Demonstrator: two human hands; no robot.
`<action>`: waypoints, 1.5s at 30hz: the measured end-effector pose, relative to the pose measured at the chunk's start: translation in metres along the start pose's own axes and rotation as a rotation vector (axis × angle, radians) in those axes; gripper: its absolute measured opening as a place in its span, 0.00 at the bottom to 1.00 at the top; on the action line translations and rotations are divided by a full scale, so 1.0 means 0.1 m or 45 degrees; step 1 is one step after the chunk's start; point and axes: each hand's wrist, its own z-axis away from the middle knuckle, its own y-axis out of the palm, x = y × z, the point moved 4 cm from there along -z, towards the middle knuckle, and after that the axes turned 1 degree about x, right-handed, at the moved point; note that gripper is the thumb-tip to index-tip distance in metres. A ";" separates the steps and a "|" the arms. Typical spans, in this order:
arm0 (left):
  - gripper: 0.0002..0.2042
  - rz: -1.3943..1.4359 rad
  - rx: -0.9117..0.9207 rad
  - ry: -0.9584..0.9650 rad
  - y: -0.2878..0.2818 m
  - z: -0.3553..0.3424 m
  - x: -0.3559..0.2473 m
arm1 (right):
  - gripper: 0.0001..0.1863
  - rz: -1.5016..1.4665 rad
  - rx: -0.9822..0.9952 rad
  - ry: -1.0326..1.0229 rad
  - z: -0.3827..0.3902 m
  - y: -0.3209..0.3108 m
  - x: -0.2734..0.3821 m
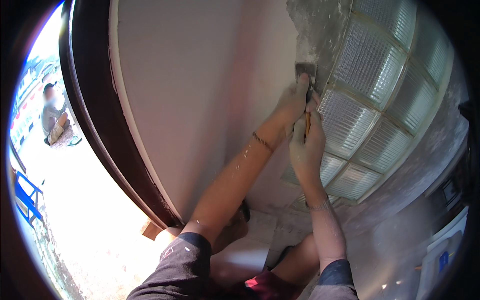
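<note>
A scraper with a flat, dark metal blade (306, 69) rests against the wall, at the border between pale paint and a bare grey strip (320, 35). My left hand (292, 104) is closed round the scraper's upper part, its thumb stretched along toward the blade. Just below, my right hand (309, 142) grips the orange-brown handle (307, 123). Both hands sit close together, partly hiding the tool. Pale dust or flecks cling to my forearms. Immediately right of the blade, the glass block panel (367, 60) begins.
At left stands a dark door frame (92, 100), with a bright outdoor area beyond. A person (54, 115) sits out there, near a blue stool (27, 197). Below me, my bent legs show above a tiled floor (260, 227). A whitish container (442, 250) stands at lower right.
</note>
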 end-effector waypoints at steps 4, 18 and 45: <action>0.28 0.073 0.021 0.058 -0.02 -0.01 -0.10 | 0.13 0.006 -0.053 -0.078 -0.02 0.03 0.09; 0.29 0.187 0.088 0.077 -0.05 0.05 -0.04 | 0.16 0.028 0.011 -0.067 0.07 -0.01 0.08; 0.28 0.052 -0.016 0.094 0.04 -0.06 -0.12 | 0.18 0.142 0.058 0.094 -0.14 -0.08 0.12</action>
